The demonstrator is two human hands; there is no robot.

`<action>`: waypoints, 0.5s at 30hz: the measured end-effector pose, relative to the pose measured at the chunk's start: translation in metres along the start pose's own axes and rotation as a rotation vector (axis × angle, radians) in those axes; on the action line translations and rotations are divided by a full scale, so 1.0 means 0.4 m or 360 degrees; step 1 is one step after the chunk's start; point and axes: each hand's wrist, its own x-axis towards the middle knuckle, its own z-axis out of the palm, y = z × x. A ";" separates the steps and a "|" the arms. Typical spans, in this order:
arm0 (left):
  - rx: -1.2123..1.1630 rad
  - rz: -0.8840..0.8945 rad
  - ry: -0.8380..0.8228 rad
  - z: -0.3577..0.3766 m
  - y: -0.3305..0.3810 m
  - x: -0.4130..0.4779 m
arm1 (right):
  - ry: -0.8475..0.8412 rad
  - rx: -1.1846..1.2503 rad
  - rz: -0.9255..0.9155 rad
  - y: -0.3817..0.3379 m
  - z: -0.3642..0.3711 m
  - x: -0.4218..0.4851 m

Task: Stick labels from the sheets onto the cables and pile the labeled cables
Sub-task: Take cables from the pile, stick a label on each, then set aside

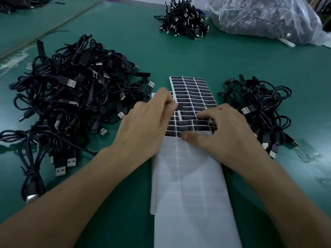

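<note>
Over the label sheet [193,93] your left hand [143,126] pinches a peeled label [179,106], right hand [227,133] pressing the sheet down; big cable pile [71,90] lies just left.

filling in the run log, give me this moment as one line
step: label peel | left hand: pinches small black rectangular label | right hand: presses white label sheet down
</note>
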 end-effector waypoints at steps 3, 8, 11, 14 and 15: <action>-0.0106 0.0021 -0.0081 0.008 0.001 -0.002 | 0.0027 0.0116 0.0025 0.003 -0.001 0.000; -0.0220 0.0139 -0.0161 0.009 0.002 -0.004 | 0.0150 0.0498 0.0010 0.003 0.005 0.004; -0.0159 0.0101 -0.0187 0.013 -0.010 -0.003 | 0.0191 0.0867 0.0022 0.006 0.001 0.008; -0.0133 0.0055 -0.0110 0.021 -0.016 0.001 | 0.0190 0.1158 0.0090 0.009 -0.001 0.010; -0.0143 0.0037 -0.0071 0.022 -0.015 0.001 | 0.0191 0.1256 0.0115 0.011 -0.001 0.010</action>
